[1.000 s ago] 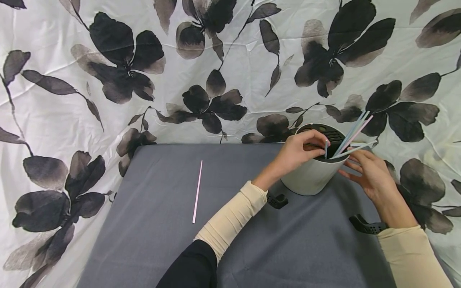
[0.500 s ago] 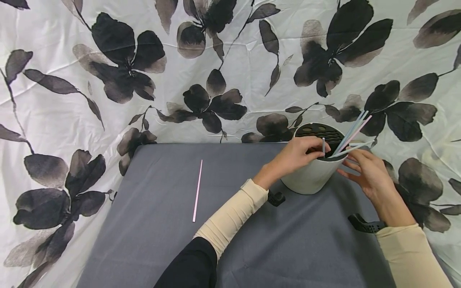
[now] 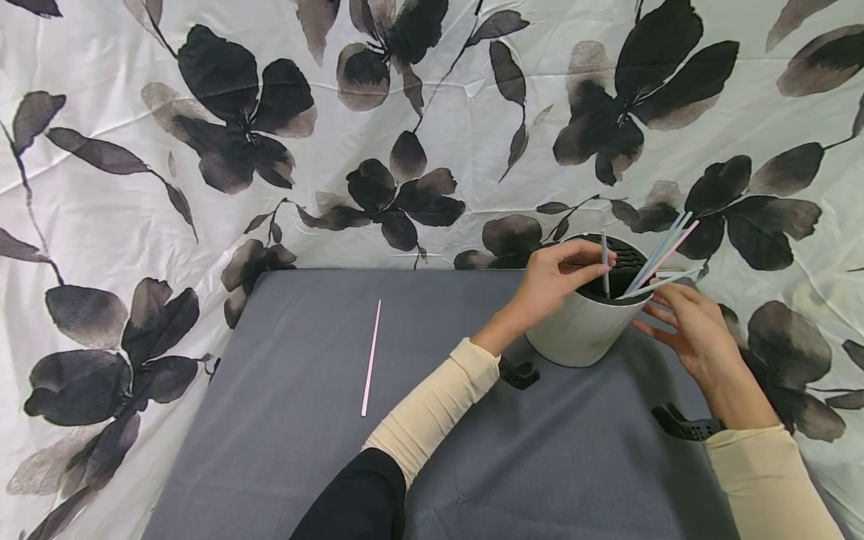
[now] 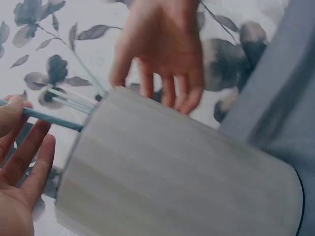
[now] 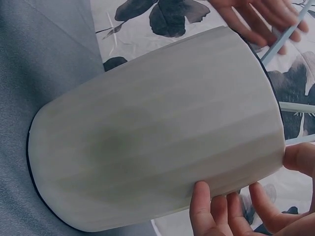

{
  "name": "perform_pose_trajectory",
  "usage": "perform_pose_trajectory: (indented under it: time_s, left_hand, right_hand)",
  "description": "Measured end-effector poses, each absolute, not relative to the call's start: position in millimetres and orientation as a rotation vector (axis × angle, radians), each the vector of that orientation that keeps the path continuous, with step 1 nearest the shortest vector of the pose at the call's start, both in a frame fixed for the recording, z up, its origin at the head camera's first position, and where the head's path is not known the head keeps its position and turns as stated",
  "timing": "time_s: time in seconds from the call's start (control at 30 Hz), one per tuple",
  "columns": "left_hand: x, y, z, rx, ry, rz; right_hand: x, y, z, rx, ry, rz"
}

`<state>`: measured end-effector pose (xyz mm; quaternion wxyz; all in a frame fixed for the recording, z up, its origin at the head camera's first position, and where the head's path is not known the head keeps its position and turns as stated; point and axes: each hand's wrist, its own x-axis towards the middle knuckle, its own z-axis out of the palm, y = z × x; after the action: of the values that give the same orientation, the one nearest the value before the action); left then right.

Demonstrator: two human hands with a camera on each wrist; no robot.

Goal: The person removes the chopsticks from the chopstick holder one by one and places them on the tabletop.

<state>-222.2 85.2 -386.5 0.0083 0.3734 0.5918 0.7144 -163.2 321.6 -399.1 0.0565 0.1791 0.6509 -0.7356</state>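
Shows as a slim, straight blue straw [image 3: 604, 268], nearly upright at the mouth of an off-white bin [image 3: 574, 330]. Sits clamped between thumb and fingers of the left hand [image 3: 548, 281], with a tip rising above the grip and a lower end hidden behind the rim; in the left wrist view, has other fingers spread below. Near the far right corner of the table [image 3: 304, 457], tapers down, dark inside, faintly ribbed outside; touched at rim and side by the loosely parted fingers of the right hand [image 3: 698, 322]. Just beside, leans as pastel straws [image 3: 653, 259].
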Motion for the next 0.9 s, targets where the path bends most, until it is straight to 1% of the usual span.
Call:
perform_pose_trajectory:
  time_s: [0.17, 0.33, 0.63, 0.77, 0.9]
  left_hand:
    - [-219.3, 81.9, -371.9, 1.030, 1.546, 2.499]
    - [-214.8, 74.7, -352.6, 0.988, 1.376, 2.672]
    - [-207.3, 52.5, -321.8, 0.955, 1.337, 2.796]
    - [-204.5, 44.1, -321.0, 0.975, 1.425, 2.780]
    - [-202.3, 36.4, -330.3, 0.942, 1.591, 2.756]
  right_hand:
    - [-164.4, 322.3, -399.8, 0.527, 1.957, -2.245]
    - [-165.5, 323.3, -399.8, 0.530, 1.936, -2.265]
    - [-167.4, 324.0, -401.1, 0.526, 1.977, -2.235]
    - [-167.8, 324.4, -402.4, 0.518, 1.997, -2.229]
    - [-168.2, 325.0, -402.9, 0.510, 1.996, -2.230]
